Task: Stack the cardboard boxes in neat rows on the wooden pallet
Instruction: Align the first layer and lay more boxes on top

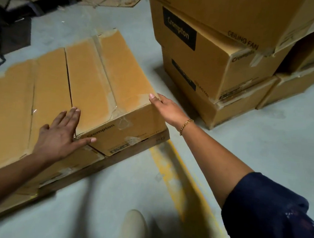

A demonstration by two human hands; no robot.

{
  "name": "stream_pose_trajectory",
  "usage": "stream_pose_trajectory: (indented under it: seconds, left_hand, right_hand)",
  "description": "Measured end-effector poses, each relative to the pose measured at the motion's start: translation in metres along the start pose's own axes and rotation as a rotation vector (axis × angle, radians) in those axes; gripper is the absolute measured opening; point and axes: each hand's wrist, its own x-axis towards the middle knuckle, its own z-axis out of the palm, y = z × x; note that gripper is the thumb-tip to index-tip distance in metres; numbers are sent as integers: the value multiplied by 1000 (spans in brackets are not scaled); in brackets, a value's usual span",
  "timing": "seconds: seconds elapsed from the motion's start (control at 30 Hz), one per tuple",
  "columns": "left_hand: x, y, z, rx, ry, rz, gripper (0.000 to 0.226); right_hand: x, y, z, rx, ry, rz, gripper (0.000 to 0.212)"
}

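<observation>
On the wooden pallet point(123, 156), mostly hidden under its load, we log a row of cardboard boxes point(33, 101) that is cut off at the left. The end box point(118, 82) sits at the pallet's right corner. The left hand point(58, 136) lies flat across the seam with the neighbouring box, fingers straight and spread. The right hand point(167, 108) presses the box's right side, thumb straight on the top edge, other fingers largely hidden. The small label print is blurred. A floor stack point(212, 67) stands nearby, its top cropped.
</observation>
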Motion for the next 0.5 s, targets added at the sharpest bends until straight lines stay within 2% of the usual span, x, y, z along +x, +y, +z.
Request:
stream_pose_trajectory:
  seconds: [0.1, 0.2, 0.27, 0.33, 0.37, 0.43, 0.5]
  left_hand:
    - [1, 1, 1, 5, 14, 2, 122]
    - [3, 0, 1, -4, 11, 13, 122]
    - [-1, -6, 1, -15, -18, 33, 125]
    - [-12, -20, 4, -23, -20, 31, 128]
    - [-21, -29, 7, -19, -7, 13, 128]
    - [-41, -51, 13, -22, 17, -51, 126]
    - [-61, -72, 22, -35, 5, -108, 124]
  right_hand:
    - [1, 1, 2, -3, 4, 16, 84]
    - [-2, -2, -1, -46, 45, 7, 80]
    - [-7, -11, -2, -265, 190, -108, 79]
    - [-13, -29, 9, -575, 327, -329, 81]
    - [-14, -41, 19, -696, 333, -449, 82]
    - [-15, -66, 49, -862, 201, -605, 88]
    - [-11, -88, 83, -977, 11, -644, 100]
